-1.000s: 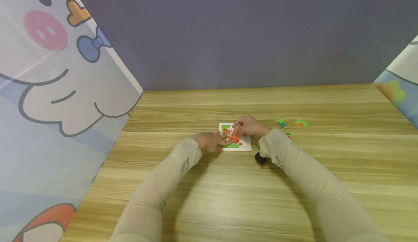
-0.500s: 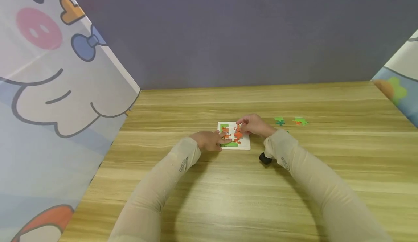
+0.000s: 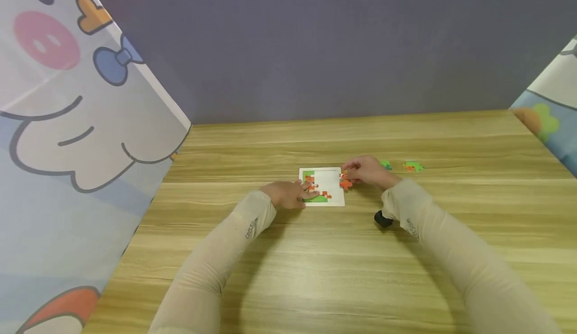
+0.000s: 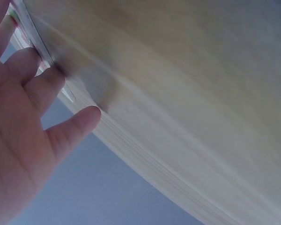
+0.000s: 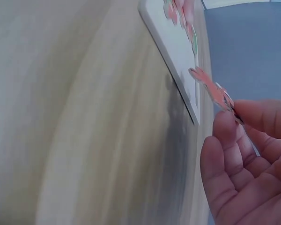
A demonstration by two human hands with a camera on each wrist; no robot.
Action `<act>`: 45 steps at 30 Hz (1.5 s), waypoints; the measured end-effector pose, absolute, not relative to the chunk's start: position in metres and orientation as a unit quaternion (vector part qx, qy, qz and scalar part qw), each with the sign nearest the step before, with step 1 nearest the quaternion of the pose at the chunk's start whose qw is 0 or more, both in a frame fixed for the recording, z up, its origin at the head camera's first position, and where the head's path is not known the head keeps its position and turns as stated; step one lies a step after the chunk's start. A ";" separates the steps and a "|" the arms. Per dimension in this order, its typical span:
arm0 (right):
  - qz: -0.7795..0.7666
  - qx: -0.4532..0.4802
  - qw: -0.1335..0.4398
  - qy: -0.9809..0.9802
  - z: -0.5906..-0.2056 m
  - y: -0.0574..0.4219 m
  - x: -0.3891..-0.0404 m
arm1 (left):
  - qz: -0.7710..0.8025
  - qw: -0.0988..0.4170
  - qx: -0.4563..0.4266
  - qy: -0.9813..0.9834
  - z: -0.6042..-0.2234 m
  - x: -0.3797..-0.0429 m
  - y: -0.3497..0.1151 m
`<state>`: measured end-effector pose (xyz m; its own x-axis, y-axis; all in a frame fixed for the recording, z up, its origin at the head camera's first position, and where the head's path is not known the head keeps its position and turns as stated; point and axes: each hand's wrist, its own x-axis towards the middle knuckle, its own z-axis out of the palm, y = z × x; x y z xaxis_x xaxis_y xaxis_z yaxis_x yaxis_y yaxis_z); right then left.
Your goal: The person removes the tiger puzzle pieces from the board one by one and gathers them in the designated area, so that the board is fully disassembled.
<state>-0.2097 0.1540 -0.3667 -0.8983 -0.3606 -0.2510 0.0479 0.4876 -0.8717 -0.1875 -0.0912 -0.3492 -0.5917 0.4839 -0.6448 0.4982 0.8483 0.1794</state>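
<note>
Blurred lettering (image 3: 251,228) on 2 pale sleeves (image 3: 225,254) perhaps reads "LetsSlim". The right hand (image 3: 368,171) has its grip pinched on an orange puzzle piece (image 3: 346,185) at the white tray's (image 3: 327,180) right edge; the left hand (image 3: 287,195), grip spread, rests on its left side.

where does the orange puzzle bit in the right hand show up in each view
Head: orange puzzle bit right of centre, at the right hand's fingertips.
Left wrist: not in it.
Right wrist: right of centre, pinched by thumb and fingertips.
Shared landmark: white board, edge-on at upper left in left wrist.
</note>
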 end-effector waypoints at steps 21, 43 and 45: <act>-0.468 -0.077 0.187 0.860 -0.363 0.223 -0.191 | -0.020 0.355 0.283 0.891 -0.349 -0.187 -0.089; -0.461 -0.044 0.159 0.872 -0.375 0.293 -0.179 | -0.007 0.354 0.274 0.894 -0.347 -0.185 -0.090; -0.459 -0.039 0.159 0.873 -0.375 0.296 -0.179 | -0.011 0.355 0.274 0.893 -0.347 -0.185 -0.090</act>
<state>-0.1788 0.2962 -0.3752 -0.9464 -0.2147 -0.2413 0.0771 0.5752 -0.8144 -0.1852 -0.0901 -0.3472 -0.5968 0.4822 -0.6413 0.4983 0.8492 0.1748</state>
